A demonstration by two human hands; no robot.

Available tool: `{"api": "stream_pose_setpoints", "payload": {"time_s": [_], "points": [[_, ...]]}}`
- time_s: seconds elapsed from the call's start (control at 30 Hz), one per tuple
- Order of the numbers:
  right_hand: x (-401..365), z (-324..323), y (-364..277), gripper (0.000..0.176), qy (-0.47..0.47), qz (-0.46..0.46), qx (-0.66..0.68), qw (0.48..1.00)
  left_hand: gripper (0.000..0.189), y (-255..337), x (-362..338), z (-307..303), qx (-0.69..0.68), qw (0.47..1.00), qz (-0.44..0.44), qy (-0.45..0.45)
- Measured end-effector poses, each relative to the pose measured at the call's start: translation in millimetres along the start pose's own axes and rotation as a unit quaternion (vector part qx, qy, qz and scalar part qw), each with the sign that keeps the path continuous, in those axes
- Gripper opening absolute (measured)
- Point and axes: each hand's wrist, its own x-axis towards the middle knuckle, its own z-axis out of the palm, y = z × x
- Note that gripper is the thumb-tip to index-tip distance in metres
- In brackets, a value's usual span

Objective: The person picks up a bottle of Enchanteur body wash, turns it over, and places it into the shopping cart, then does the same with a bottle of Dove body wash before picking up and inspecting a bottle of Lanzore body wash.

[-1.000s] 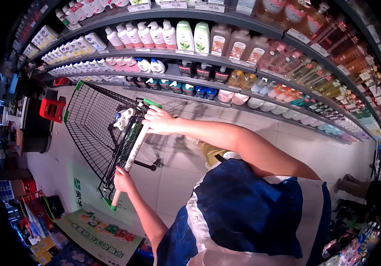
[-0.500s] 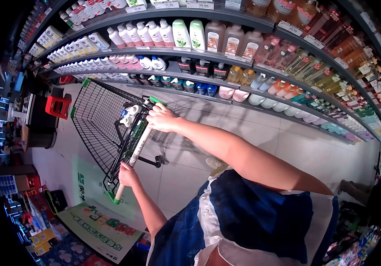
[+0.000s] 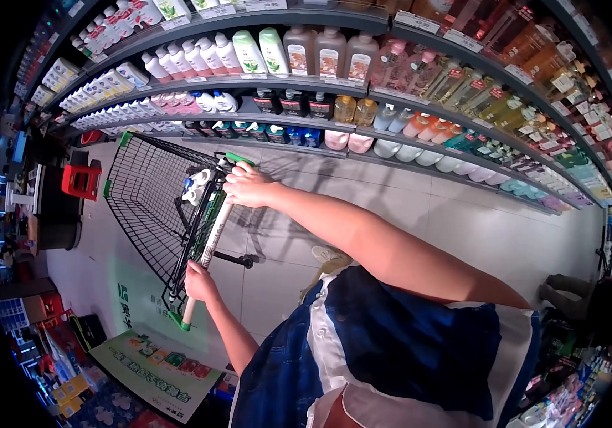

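A black wire shopping cart with green corner pieces stands on the tiled floor ahead of me. My right hand is wrapped round the far end of its pale handle bar, beside a green end cap. Nearer the other end, my left hand grips the same bar. White bottles with a bit of blue sit in the cart close to the handle; their labels are too small to read.
Curved shelves packed with pump bottles and price tags run along the far side. A red stool stands beyond the cart. A green-and-white promotional board is at the lower left. At the right edge, a person in dark clothing is partly visible.
The shelves have shifted left and slightly upward in view. Both hands keep their hold on the cart handle, and the cart appears a little further left.
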Motion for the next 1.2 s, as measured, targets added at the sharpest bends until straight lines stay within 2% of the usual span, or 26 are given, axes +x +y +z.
{"api": "stream_pose_setpoints", "payload": {"time_s": [0.07, 0.13, 0.17, 0.2, 0.27, 0.43, 0.6, 0.73, 0.77, 0.93, 1.03, 1.13, 1.2], "points": [[-10.8, 9.1, 5.5, 0.03, 0.017, -0.002, -0.004, 1.0, 0.049, 3.4, -1.4, -16.5, -0.016, 0.993, -0.009, -0.114], [-24.4, 1.2, 4.3, 0.025, 0.011, -0.01, -0.014, 1.0, 0.045, 3.8, -0.8, -27.8, -0.118, 0.965, -0.016, -0.233], [-31.5, 2.3, 5.3, 0.024, 0.026, -0.013, -0.017, 0.999, 0.043, 1.5, 4.2, -28.3, -0.12, 0.947, -0.012, -0.296], [-38.0, 1.2, 4.6, 0.024, 0.041, -0.016, -0.021, 0.999, 0.042, -13.7, 10.7, -9.4, -0.207, 0.917, -0.026, -0.339], [-51.1, -1.8, 4.5, 0.024, 0.035, -0.009, -0.017, 0.999, 0.042, -24.0, 8.3, 7.8, -0.313, 0.874, -0.074, -0.364], [-84.2, -10.4, 2.2, 0.025, 0.043, -0.007, -0.017, 0.999, 0.04, -18.3, -14.4, 5.3, -0.311, 0.859, -0.083, -0.397], [-116.1, -24.3, 2.0, 0.025, 0.021, 0.002, -0.008, 1.0, 0.04, -9.0, -42.3, 2.2, -0.265, 0.88, -0.053, -0.392], [-141.1, -31.0, 5.6, 0.026, 0.041, -0.002, -0.024, 0.999, 0.04, 0.0, -66.2, -1.4, -0.241, 0.892, -0.046, -0.38], [-146.7, -32.4, 6.8, 0.026, 0.045, -0.004, -0.029, 0.999, 0.042, 1.5, -70.8, -1.7, -0.241, 0.889, -0.021, -0.388], [-178.3, -41.9, 15.4, 0.029, 0.06, -0.003, -0.018, 0.998, 0.046, 40.1, -109.9, -34.2, -0.201, 0.889, -0.041, -0.409], [-197.4, -51.4, 23.2, 0.027, 0.098, -0.023, -0.02, 0.995, 0.048, 49.3, -125.0, -27.7, -0.217, 0.884, -0.035, -0.411], [-213.6, -58.9, 29.8, 0.024, 0.136, -0.037, -0.014, 0.99, 0.052, 61.9, -141.4, -32.5, -0.154, 0.901, -0.026, -0.404], [-223.9, -66.3, 39.2, 0.029, 0.075, -0.019, -0.011, 0.997, 0.054, 73.9, -155.1, -34.0, -0.141, 0.91, -0.013, -0.389]]}}
